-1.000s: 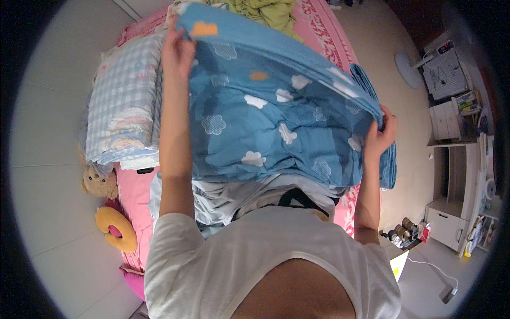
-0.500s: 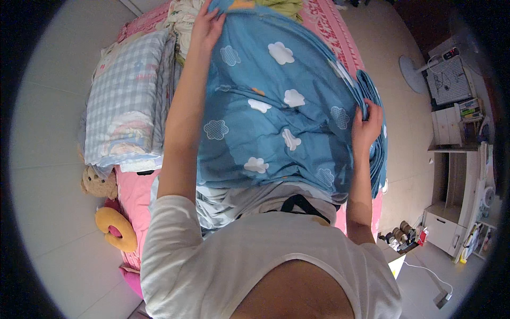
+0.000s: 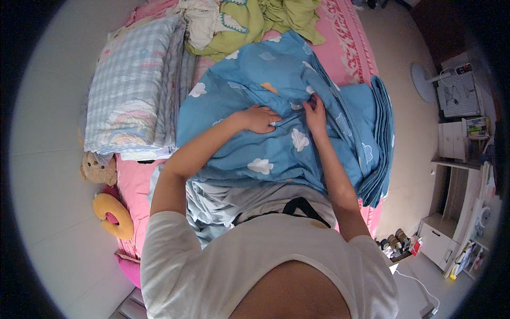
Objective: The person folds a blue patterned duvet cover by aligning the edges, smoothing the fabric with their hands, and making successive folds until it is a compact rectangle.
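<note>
Lowered blue sheet (image 3: 276, 154), left hand (image 3: 260, 118), right hand (image 3: 316, 112) now together

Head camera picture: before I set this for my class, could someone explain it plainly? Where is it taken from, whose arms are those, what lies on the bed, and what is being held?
The camera sits on a person's head and looks down, so the arms coming up from below are their own. Its fisheye lens bends straight edges.

The left hand and right hand meet at the middle of a blue cloud-print cover spread on a pink bed, each pinching a fold of it.

Left of the cover lies a folded checked blanket; above it, crumpled green cloth. A teddy bear and a yellow neck pillow sit at the bed's left edge.
</note>
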A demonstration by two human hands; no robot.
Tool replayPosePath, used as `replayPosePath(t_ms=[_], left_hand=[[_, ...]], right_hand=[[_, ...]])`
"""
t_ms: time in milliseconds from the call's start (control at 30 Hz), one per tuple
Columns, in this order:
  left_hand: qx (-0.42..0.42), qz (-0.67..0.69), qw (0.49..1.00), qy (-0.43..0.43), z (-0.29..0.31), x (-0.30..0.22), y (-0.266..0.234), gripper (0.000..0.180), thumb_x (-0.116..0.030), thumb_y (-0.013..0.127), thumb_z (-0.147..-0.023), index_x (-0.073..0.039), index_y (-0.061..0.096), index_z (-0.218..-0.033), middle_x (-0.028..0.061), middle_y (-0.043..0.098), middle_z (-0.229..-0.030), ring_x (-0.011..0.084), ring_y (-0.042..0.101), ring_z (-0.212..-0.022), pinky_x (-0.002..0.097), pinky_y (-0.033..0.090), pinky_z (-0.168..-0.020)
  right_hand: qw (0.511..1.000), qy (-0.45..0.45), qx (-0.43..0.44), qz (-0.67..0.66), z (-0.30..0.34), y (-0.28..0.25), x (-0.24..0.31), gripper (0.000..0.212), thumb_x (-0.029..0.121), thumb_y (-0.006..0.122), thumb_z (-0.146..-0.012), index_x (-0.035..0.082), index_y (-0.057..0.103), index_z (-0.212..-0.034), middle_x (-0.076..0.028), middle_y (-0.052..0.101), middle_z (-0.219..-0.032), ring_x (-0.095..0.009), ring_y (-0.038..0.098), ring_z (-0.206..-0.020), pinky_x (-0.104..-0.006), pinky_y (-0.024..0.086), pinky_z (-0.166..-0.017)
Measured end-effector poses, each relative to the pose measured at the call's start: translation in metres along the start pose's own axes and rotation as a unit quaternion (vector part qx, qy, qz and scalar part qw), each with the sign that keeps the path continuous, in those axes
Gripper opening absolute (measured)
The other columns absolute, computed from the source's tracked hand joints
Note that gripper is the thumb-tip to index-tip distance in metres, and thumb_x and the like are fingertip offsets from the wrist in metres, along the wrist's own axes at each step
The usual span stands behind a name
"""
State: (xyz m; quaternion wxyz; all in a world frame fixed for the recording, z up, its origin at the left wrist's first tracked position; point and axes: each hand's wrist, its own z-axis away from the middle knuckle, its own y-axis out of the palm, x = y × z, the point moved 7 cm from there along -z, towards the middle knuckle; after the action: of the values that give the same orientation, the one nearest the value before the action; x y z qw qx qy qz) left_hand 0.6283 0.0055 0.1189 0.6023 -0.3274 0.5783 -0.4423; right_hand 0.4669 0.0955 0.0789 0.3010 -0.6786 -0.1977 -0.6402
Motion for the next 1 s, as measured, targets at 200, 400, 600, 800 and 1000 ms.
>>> replayPosePath(t_ms=[200, 400, 600, 800, 1000], left_hand=[[-0.330, -0.214, 0.874, -0.284, 0.023, 0.093, -0.131, 0.056, -0.040, 0.071, -0.071, -0.003, 0.058, -0.112, 0.0161, 0.062, -0.107, 0.0332, 0.058, -0.099, 0.0357, 0.045, -0.086], [-0.246, -0.017, 0.857, -0.453, 0.064, 0.204, -0.105, 0.058, -0.046, 0.070, -0.068, -0.016, 0.056, -0.116, 0.0182, 0.063, -0.098, 0.0345, 0.060, -0.094, 0.0434, 0.047, -0.079], [-0.459, -0.141, 0.760, -0.438, 0.098, 0.167, -0.213, 0.026, -0.032, 0.063, -0.075, -0.013, 0.061, -0.093, 0.0134, 0.063, -0.076, 0.0352, 0.061, -0.076, 0.0456, 0.044, -0.060], [-0.405, -0.167, 0.768, -0.467, 0.086, 0.197, -0.157, 0.031, -0.031, 0.062, -0.074, -0.015, 0.060, -0.101, 0.0154, 0.064, -0.085, 0.0364, 0.061, -0.078, 0.0467, 0.046, -0.064], [-0.340, -0.136, 0.790, -0.492, 0.098, 0.196, -0.138, 0.040, -0.031, 0.061, -0.078, -0.014, 0.053, -0.113, 0.0154, 0.062, -0.092, 0.0360, 0.059, -0.085, 0.0476, 0.044, -0.073]], right_hand=[[0.983, -0.161, -0.086, -0.036, -0.014, 0.003, 0.058, 0.069, 0.016, 0.067, -0.077, 0.003, 0.033, -0.136, -0.023, 0.023, -0.144, -0.034, 0.022, -0.133, -0.0396, 0.020, -0.108], [0.937, -0.237, 0.022, 0.256, -0.007, 0.024, 0.085, 0.071, 0.012, 0.066, -0.073, 0.014, 0.035, -0.137, -0.023, 0.017, -0.146, -0.040, 0.014, -0.135, -0.0432, 0.015, -0.110], [0.878, -0.292, 0.049, 0.376, 0.022, 0.014, 0.116, 0.059, 0.007, 0.061, -0.075, 0.014, 0.045, -0.131, -0.013, 0.032, -0.141, -0.034, 0.030, -0.130, -0.0446, 0.035, -0.100], [0.858, -0.270, 0.170, 0.402, 0.034, 0.025, 0.058, 0.042, 0.024, 0.055, -0.085, 0.009, 0.050, -0.124, -0.019, 0.055, -0.114, -0.037, 0.052, -0.104, -0.0446, 0.044, -0.087], [0.991, 0.016, -0.038, 0.125, -0.029, -0.040, 0.048, 0.044, 0.035, 0.045, -0.093, -0.001, 0.055, -0.115, -0.022, 0.063, -0.088, -0.033, 0.060, -0.084, -0.0386, 0.045, -0.081]])
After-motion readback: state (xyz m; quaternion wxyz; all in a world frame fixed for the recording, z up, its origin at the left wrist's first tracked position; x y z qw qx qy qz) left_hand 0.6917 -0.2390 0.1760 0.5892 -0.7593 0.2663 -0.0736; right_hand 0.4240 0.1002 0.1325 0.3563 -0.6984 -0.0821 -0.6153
